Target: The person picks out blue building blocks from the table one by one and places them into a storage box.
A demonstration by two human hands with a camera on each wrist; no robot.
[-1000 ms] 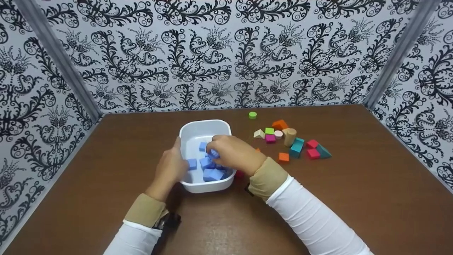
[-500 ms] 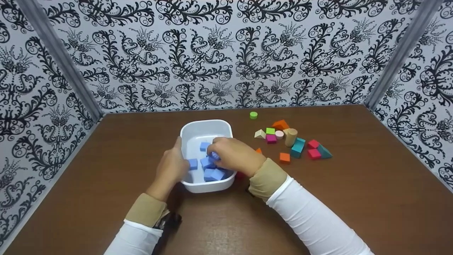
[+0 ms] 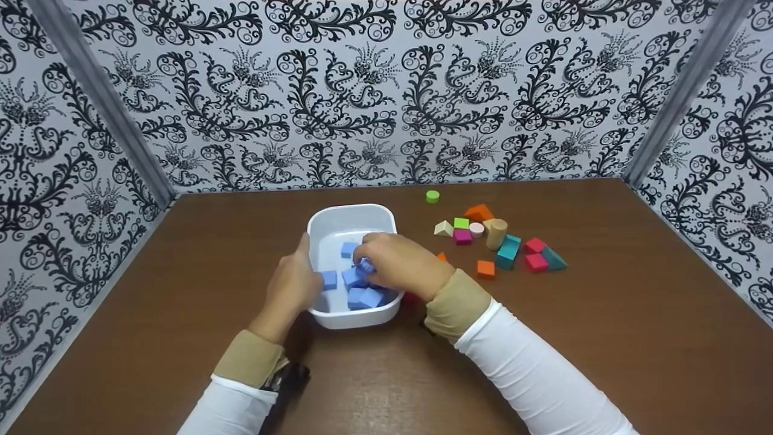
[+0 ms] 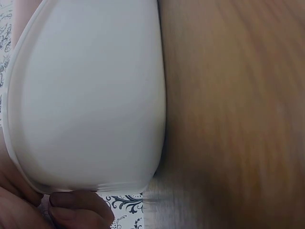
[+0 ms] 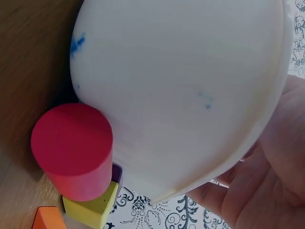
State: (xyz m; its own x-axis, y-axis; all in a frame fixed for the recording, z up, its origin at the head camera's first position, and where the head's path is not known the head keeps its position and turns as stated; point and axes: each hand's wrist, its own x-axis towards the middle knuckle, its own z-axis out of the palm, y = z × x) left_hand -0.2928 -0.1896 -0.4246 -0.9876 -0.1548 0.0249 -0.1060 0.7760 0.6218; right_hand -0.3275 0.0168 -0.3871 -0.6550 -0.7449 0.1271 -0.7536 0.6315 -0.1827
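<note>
A white plastic tub (image 3: 353,322) stands on the table with several blue blocks (image 3: 364,298) inside. My left hand (image 3: 290,284) grips the tub's left rim, thumb over the inside. The left wrist view has its curled fingers (image 4: 78,210) at the end of the tub's outer wall (image 4: 90,95). Reaching over the right rim, my right hand (image 3: 401,260) pinches a ridged blue block (image 3: 365,266) inside the tub; its fingertips are partly hidden. From the right wrist, that hand (image 5: 271,167) shows beyond the tub's wall (image 5: 181,81).
Outside the tub's right wall are a red cylinder (image 5: 71,143), a yellow block (image 5: 93,207) and an orange piece (image 5: 49,219). Farther right lie a wooden cylinder (image 3: 496,234), teal blocks (image 3: 508,252) and red blocks (image 3: 536,262). A patterned wall (image 3: 362,121) borders the table.
At the tub's near end a blue block has shifted, so two now show apart. Both hands keep nearly the same places.
</note>
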